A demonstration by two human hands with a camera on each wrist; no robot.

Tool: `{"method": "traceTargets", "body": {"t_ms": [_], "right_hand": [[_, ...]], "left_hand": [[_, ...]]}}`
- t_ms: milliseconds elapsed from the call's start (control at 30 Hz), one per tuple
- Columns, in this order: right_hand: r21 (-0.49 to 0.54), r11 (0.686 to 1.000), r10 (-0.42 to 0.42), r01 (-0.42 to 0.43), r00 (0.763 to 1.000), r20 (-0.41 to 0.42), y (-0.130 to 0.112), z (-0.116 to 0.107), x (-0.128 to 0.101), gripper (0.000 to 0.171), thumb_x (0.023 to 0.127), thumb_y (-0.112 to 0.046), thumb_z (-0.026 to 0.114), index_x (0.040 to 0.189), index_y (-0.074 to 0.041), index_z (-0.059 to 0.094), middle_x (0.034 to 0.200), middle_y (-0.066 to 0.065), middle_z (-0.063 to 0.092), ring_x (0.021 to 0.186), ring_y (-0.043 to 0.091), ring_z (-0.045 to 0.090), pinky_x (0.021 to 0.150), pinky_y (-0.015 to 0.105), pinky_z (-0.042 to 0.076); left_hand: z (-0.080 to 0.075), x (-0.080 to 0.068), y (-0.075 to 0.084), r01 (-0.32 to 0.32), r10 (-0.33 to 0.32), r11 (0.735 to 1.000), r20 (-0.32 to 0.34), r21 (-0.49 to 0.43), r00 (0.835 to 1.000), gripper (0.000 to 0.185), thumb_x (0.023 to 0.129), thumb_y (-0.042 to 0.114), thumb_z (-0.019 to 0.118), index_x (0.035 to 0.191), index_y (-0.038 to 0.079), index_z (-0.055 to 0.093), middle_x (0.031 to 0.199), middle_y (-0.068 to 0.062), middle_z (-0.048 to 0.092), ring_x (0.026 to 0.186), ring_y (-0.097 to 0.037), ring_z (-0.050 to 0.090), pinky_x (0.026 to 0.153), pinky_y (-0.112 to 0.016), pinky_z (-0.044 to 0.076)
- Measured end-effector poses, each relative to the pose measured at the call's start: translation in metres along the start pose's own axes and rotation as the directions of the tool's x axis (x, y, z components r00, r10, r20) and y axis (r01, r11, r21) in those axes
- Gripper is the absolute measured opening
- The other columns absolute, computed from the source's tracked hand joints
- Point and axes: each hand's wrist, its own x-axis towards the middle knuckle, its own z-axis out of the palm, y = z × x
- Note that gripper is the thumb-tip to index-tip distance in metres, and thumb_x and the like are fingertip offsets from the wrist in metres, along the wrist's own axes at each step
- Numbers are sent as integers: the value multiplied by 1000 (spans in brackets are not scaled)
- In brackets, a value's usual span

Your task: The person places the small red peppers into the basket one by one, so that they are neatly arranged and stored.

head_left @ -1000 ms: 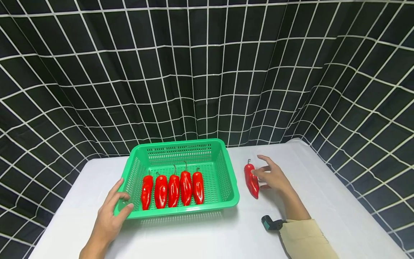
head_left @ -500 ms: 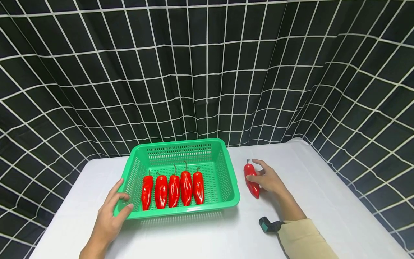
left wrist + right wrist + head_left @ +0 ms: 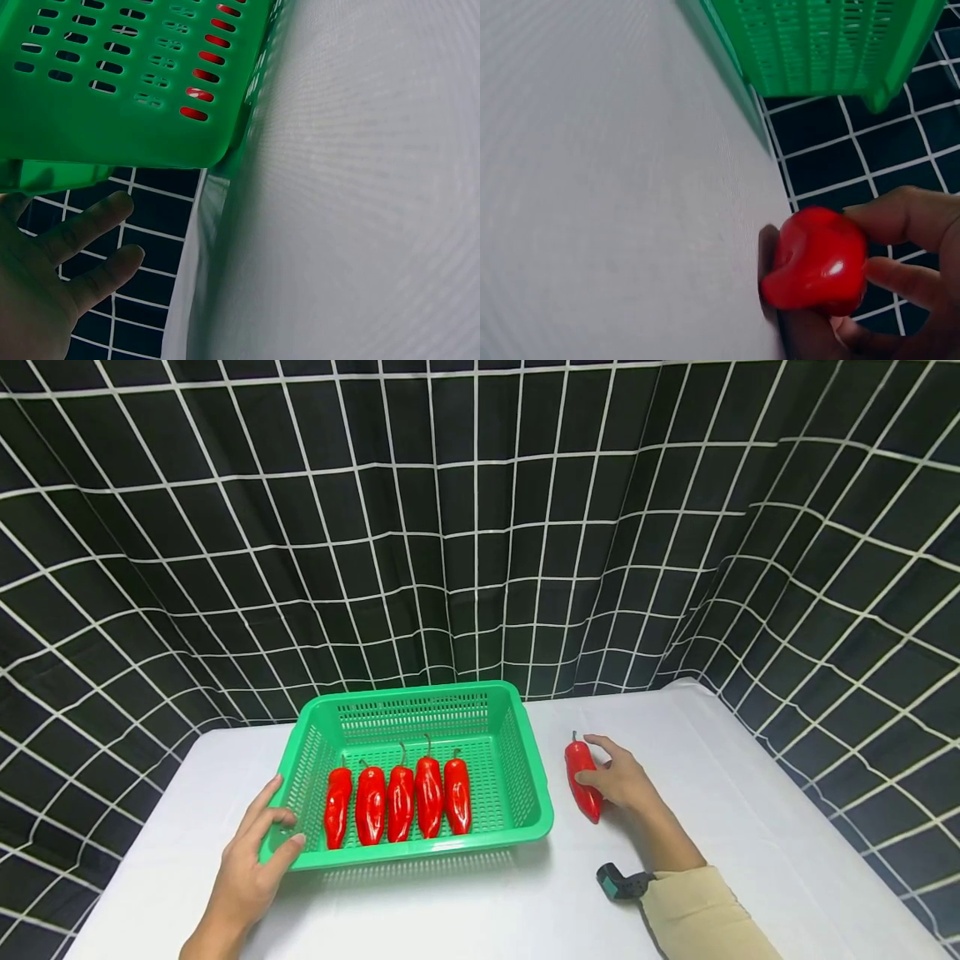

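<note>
My left hand (image 3: 251,860) grips the near left corner of a green plastic basket (image 3: 536,760), with thumb and a bent finger over its rim. Two fingers (image 3: 105,274) of that hand stretch out below the rim in the left wrist view. Several glossy red peppers (image 3: 401,802) lie side by side in the basket, stems pointing away from me. On the white table to the basket's right lies another red pepper (image 3: 581,772). My right hand (image 3: 624,781) holds this pepper between the thumb and the fingers; the right wrist view shows the pepper (image 3: 817,262) end-on, close to the table.
A white cloth covers the table (image 3: 420,914). Behind and beside it hangs a black curtain (image 3: 480,552) with a white grid. A small black device (image 3: 624,883) sits at my right wrist, by the beige sleeve (image 3: 701,910).
My right hand has come down and leftward onto the loose pepper, its thumb and fingers closing around it. The left hand keeps its grip on the basket.
</note>
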Motion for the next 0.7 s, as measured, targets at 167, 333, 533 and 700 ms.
{"method": "traceTargets", "body": {"t_ms": [167,333,533,700], "right_hand": [[169,985,30,-38,998,46,-2,-7,-3,74,82,-10,69,147,-15,36,123,28,47,99,42,57,61,42,58],[364,929,44,-73,995,86,-2,-15,-4,76,84,-4,64,150,-20,31,126,29,44,97,41,58,61,45,57],[492,866,30,-86,992,120,-3,-21,-8,78,84,-1,64,150,-22,30,126,28,47,97,39,59,67,50,56],[551,831,3,-69,993,121,-4,-28,-11,77,84,0,64,149,-23,30,118,27,54,92,35,61,68,49,56]], "left_hand": [[0,0,2,-8,8,1000,-8,2,1000,13,84,9,67,93,12,58,152,2,34,135,-31,33,102,-58,29],[0,-1,1,-26,26,1000,-16,-1,1000,13,84,9,67,93,12,58,152,2,34,135,-32,34,103,-55,28],[0,-1,1,-11,11,1000,-16,7,1000,13,84,9,67,93,12,58,152,3,34,135,-30,34,104,-52,29],[1,-1,1,12,-12,1000,-12,21,1000,13,84,9,66,93,11,58,151,5,35,135,-14,32,103,-50,30]]}}
